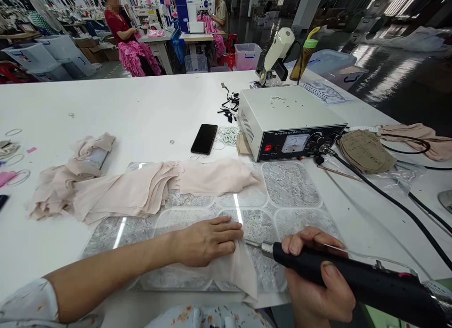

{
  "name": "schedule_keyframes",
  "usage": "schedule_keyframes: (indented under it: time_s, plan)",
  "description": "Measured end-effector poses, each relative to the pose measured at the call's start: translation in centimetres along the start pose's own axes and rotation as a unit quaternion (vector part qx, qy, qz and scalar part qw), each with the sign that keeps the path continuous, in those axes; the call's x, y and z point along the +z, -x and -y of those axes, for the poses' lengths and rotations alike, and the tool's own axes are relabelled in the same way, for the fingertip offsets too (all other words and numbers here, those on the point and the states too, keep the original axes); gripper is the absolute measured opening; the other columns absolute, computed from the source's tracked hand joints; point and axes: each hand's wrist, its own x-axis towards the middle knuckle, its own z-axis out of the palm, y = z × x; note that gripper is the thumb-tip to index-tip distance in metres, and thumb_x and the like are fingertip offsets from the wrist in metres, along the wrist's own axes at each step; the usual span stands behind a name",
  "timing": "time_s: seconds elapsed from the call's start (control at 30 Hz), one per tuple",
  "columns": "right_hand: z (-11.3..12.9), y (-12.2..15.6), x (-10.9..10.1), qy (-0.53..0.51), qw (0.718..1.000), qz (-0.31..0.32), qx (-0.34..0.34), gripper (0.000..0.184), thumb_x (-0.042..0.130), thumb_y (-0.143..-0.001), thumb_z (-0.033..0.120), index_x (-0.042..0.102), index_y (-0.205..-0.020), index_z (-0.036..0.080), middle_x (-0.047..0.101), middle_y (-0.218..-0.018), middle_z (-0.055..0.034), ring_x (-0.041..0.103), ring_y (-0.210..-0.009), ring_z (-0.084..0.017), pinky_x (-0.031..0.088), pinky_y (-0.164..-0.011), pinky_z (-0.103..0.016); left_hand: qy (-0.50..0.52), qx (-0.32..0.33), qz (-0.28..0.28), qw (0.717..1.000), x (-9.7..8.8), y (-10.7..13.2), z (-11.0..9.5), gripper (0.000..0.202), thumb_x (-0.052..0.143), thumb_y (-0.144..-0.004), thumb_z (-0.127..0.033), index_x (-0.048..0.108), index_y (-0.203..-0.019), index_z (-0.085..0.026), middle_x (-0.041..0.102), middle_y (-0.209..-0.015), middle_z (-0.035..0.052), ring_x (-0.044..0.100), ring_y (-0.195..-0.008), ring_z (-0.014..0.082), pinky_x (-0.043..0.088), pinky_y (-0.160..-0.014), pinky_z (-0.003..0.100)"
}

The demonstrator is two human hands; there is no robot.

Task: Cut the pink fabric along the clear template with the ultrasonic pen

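My left hand [208, 241] lies flat, fingers together and stretched out, pressing a thin pale pink fabric piece [240, 271] onto a glossy patterned glass plate [293, 184]. My right hand [318, 281] is closed around a black handheld cutting tool [353, 278]. Its metal tip [254, 244] points left and touches the fabric just beside my left fingertips. A black cable [388, 198] runs from the tool toward a white control box [287, 121] with a dial and red switch.
A pile of pink fabric pieces [141, 189] lies across the plate's far left. A black phone [204, 138], white elastic loops [229, 135] and black scraps [229, 107] lie beside the box. Brown paper patterns [365, 151] sit at right. People sew at machines in the background.
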Motion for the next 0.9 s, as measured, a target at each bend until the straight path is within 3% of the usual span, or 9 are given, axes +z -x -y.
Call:
schedule_keyframes:
  time_s: [0.5, 0.9]
  plan:
    - [0.04, 0.13, 0.16, 0.016, 1.0, -0.019, -0.003, 0.018, 0.053, -0.069, 0.029, 0.06, -0.083, 0.02, 0.051, -0.076, 0.0006, 0.052, -0.051, -0.011, 0.046, -0.047, -0.03, 0.003, -0.016, -0.007, 1.0, 0.14, -0.07, -0.4, 0.016, 0.044, -0.096, -0.009, 0.06, -0.098, -0.008, 0.055, -0.134, 0.0201, 0.045, -0.134, 0.026, 0.04, -0.113, 0.04]
    - [0.33, 0.11, 0.39, 0.025, 1.0, -0.009, 0.0, 0.018, 0.051, -0.069, 0.028, 0.06, -0.083, 0.019, 0.05, -0.075, 0.0002, 0.051, -0.053, -0.011, 0.045, -0.048, -0.031, -0.006, -0.019, -0.014, 1.0, 0.21, -0.12, -0.38, 0.019, 0.041, -0.097, -0.012, 0.06, -0.097, -0.009, 0.056, -0.133, 0.0182, 0.049, -0.129, 0.0264, 0.04, -0.112, 0.04]
